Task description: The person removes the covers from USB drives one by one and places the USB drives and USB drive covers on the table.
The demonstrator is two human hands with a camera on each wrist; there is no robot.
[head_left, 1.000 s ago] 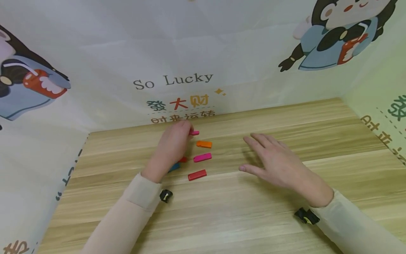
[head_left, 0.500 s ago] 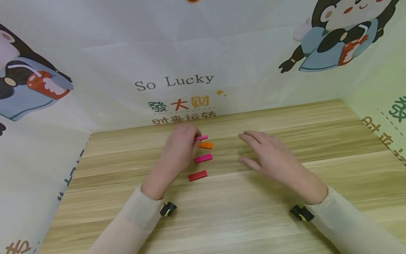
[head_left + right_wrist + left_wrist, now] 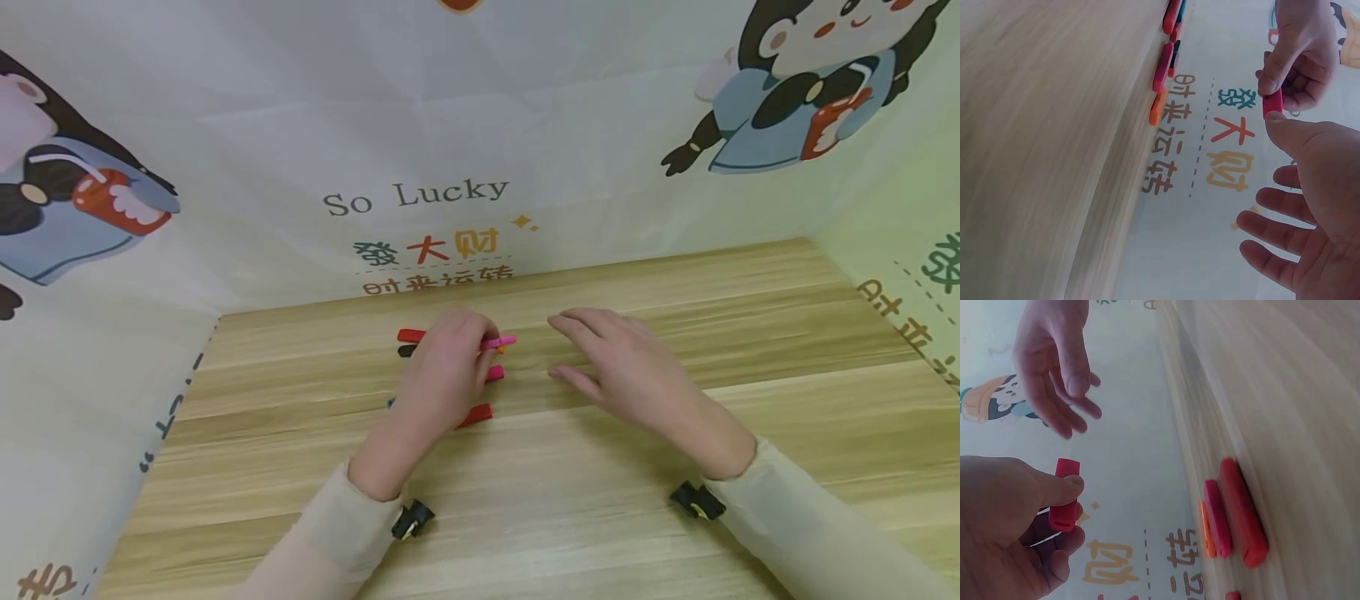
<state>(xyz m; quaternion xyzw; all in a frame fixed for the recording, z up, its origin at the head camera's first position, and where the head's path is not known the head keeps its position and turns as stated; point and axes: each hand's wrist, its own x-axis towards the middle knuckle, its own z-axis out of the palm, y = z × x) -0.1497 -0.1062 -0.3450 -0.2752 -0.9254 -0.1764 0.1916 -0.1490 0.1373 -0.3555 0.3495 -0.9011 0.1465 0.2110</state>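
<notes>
"One bright pink, oblong, plastic-looking block [image 3: 498,342] is what we follow. Where do we find it?"

"Raised off the table, pinched between the thumb and forefinger of the left hand [image 3: 446,371]. Half a second ago we have it farther left; now it sits farther right, and the right hand [image 3: 637,379] has come in closer too."

"What does that mean for the work?"

"We judge that the block is now within easy reach of both hands, though only the left grips it."

"And how does it point?"

"Its long axis runs sideways, from the left hand toward the right, the right end tilted slightly up in the head view. In the left wrist view we see its plain end facing the right hand, and a dark slit at the other end."

"Are the right fingers on it?"

"No. In the right wrist view that thumb overlaps the block, but the head view shows them apart. Those fingers are loosely extended and hold nothing."

"What lies around it?"

"On the light wood-grain table [image 3: 585,533] we see an orange oblong block [image 3: 1207,528], a second pink block [image 3: 1217,517] and a thick red block [image 3: 1242,512] side by side. Past the left hand, another red block [image 3: 411,336], a black piece [image 3: 407,351] and a blue piece [image 3: 391,402] are partly hidden."
</notes>
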